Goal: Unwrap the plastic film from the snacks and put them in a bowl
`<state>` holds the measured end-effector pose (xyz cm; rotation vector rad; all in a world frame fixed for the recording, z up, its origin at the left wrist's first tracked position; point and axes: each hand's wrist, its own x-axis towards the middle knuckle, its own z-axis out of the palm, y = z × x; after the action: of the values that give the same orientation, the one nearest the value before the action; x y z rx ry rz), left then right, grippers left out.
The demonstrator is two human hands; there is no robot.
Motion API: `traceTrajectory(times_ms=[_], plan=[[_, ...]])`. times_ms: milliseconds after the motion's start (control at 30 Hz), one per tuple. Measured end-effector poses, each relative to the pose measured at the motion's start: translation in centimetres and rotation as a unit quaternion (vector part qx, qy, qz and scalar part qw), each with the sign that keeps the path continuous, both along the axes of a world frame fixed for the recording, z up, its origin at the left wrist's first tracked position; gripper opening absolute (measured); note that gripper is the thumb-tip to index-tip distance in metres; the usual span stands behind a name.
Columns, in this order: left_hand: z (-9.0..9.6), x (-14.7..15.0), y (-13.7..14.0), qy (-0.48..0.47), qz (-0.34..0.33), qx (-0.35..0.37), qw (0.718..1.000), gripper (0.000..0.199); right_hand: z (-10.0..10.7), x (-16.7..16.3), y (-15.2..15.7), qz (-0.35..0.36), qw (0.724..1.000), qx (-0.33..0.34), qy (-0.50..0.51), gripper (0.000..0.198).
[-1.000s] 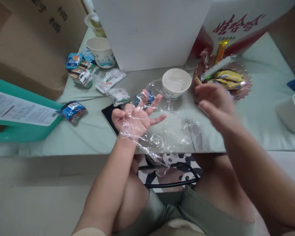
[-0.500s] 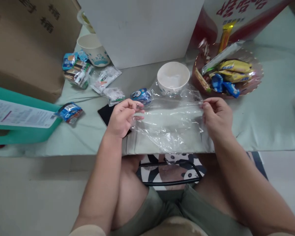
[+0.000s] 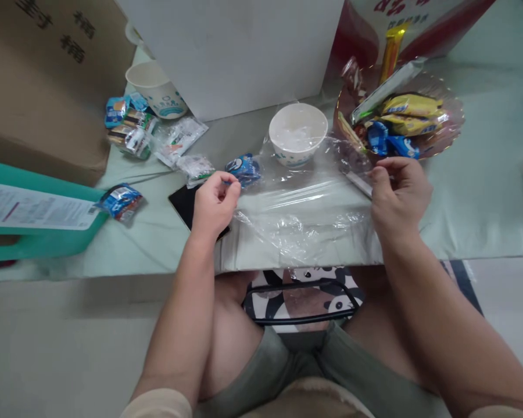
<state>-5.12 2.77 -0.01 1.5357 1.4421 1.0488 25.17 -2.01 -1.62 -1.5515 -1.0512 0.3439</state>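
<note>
A sheet of clear plastic film [image 3: 300, 203] stretches between my two hands, above the front of the table. My left hand [image 3: 215, 203] pinches its left side, over a dark phone-like slab [image 3: 182, 206]. On the other side my right hand [image 3: 398, 191] grips the film's right edge, just in front of the candy bowl. The far part of the film reaches the white paper bowl [image 3: 298, 130] and seems to lie partly over it. A blue snack packet [image 3: 244, 168] sits beside my left fingertips. Whether the film is one layer or a bag, I cannot tell.
A scalloped bowl [image 3: 455, 125] of wrapped snacks stands at the back right. White and red boxes [image 3: 235, 52] block the rear. Snack packets [image 3: 133, 133], a paper cup [image 3: 157, 87], a cardboard box [image 3: 39, 104] and a green carrier [image 3: 39, 244] are on the left.
My right hand has moved right and slightly up, and my hands are further apart. The film is pulled tauter and reaches up over the paper bowl. My left fingers have closed more.
</note>
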Motion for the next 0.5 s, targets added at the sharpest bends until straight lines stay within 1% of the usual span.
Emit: traceTrajectory(times_ms=[67,133,200,333,433,500], plan=[[0.4,-0.2,-0.2,0.019,-0.059,-0.052,0.997,0.021,0.0,0.0,0.1,-0.001,1.000,0.008,0.014,0.006],[0.6,-0.5,-0.2,0.026,-0.115,-0.110,0.987,0.024,0.0,0.0,0.3,-0.003,1.000,0.017,0.021,0.005],[0.6,-0.6,-0.3,0.016,-0.137,-0.135,0.981,0.023,-0.2,0.0,0.6,-0.010,0.999,0.026,0.021,0.004],[0.2,-0.2,-0.3,-0.033,-0.105,-0.094,0.990,0.030,-0.3,-0.1,0.9,-0.013,0.998,0.045,0.032,0.005],[-0.2,0.0,-0.1,-0.066,-0.094,-0.071,0.991,0.037,-0.3,-0.3,0.9,-0.014,0.998,0.044,0.043,0.008],[-0.4,-0.1,0.2,-0.089,-0.073,-0.057,0.992,0.038,-0.5,-0.2,0.9,-0.024,0.998,0.042,0.045,0.011]])
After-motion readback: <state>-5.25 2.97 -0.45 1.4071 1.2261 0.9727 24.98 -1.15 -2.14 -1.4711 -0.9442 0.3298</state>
